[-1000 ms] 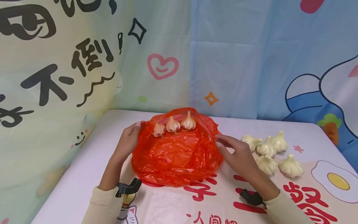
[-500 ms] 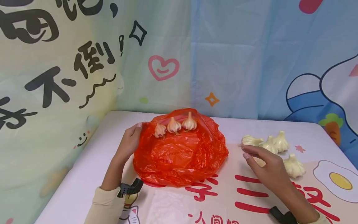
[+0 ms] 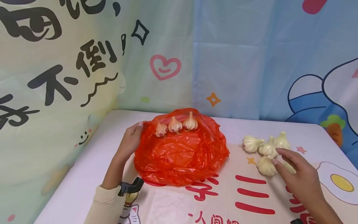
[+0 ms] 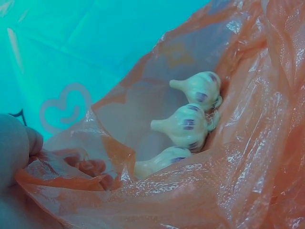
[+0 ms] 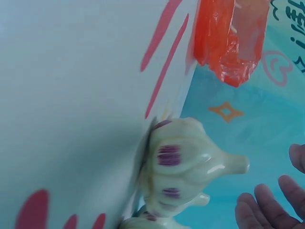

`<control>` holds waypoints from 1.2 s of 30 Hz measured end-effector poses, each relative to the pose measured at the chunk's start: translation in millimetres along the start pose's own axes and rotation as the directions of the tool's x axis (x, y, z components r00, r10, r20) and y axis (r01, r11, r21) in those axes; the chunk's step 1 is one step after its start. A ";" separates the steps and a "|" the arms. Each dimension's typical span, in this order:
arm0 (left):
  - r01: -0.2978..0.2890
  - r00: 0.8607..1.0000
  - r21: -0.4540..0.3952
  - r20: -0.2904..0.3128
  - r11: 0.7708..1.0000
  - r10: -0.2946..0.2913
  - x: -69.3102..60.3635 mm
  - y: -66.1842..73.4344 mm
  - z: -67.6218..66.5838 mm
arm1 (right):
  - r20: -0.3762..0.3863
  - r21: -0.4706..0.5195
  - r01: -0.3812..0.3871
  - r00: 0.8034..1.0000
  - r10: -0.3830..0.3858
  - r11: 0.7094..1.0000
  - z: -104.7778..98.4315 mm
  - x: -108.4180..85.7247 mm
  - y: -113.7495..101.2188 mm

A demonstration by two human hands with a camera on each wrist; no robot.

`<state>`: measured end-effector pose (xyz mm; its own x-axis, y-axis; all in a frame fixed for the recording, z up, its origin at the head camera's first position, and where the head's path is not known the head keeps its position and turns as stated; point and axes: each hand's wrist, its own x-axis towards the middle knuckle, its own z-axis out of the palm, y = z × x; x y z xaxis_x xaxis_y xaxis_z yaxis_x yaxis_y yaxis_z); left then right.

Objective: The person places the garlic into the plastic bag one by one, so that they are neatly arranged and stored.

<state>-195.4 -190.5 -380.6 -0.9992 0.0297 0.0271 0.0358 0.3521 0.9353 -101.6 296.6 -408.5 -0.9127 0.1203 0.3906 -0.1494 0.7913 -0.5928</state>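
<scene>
A red plastic bag (image 3: 179, 155) lies spread with its mouth open in the head view. Three garlic bulbs (image 3: 175, 125) sit in a row inside its back part; they also show through the film in the left wrist view (image 4: 186, 126). My left hand (image 3: 130, 141) pinches the bag's left rim between thumb and fingers. Over at the right, my right hand (image 3: 300, 174) hovers by a cluster of pale garlic bulbs (image 3: 266, 165), fingers apart and holding nothing. It partly covers one bulb (image 3: 289, 167). In the right wrist view the fingertips stand clear of a garlic bulb (image 5: 181, 167).
Other loose garlic bulbs (image 3: 251, 143) lie behind the nearest one on the right of the table. The tabletop cover (image 3: 173, 205) bears printed red characters and a fried egg. A printed curtain (image 3: 229, 62) stands along the back and left.
My right hand has let go of the bag's right rim and moved right to the loose garlic bulbs. The bag's right side has spread outward slightly. My left hand keeps its hold.
</scene>
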 end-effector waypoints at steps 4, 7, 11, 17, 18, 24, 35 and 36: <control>0.002 1.000 -0.005 0.007 1.000 -0.002 0.6 -0.5 0.2 | 0.097 -0.006 -0.088 0.991 0.089 0.996 -0.9 -0.4 3.8; 0.000 1.000 -0.006 0.009 1.000 0.000 0.8 -1.1 0.5 | 0.171 -0.033 -0.133 0.976 0.137 0.991 0.6 1.0 6.0; -0.001 1.000 -0.011 0.011 1.000 0.001 0.7 -1.7 0.3 | 0.217 -0.075 -0.153 0.962 0.165 0.985 4.3 2.5 10.2; -0.002 1.000 0.002 0.009 1.000 0.002 0.2 -1.0 0.0 | 0.243 -0.123 -0.148 0.954 0.174 0.981 6.0 3.7 14.0; -0.003 1.000 0.005 0.008 1.000 0.003 0.2 -0.9 -0.1 | 0.242 -0.130 -0.144 0.955 0.172 0.981 6.0 4.0 13.6; 0.008 1.000 0.010 0.002 1.000 -0.008 0.3 -0.9 -0.2 | 0.243 -0.135 -0.129 0.957 0.159 0.982 7.7 6.5 12.9; 0.007 1.000 0.001 0.009 1.000 -0.007 -0.1 -0.7 -0.2 | 0.209 -0.148 -0.175 0.957 0.204 0.973 8.5 9.1 14.2; 0.013 1.000 0.003 0.011 1.000 -0.013 -0.5 1.1 -0.1 | 0.204 -0.148 -0.174 0.958 0.202 0.974 8.5 8.9 14.1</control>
<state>-194.9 -190.2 -379.5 -0.9993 0.0349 0.0111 0.0228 0.3550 0.9346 -115.1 303.7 -419.4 -0.9821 0.1526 0.1104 0.0695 0.8383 -0.5407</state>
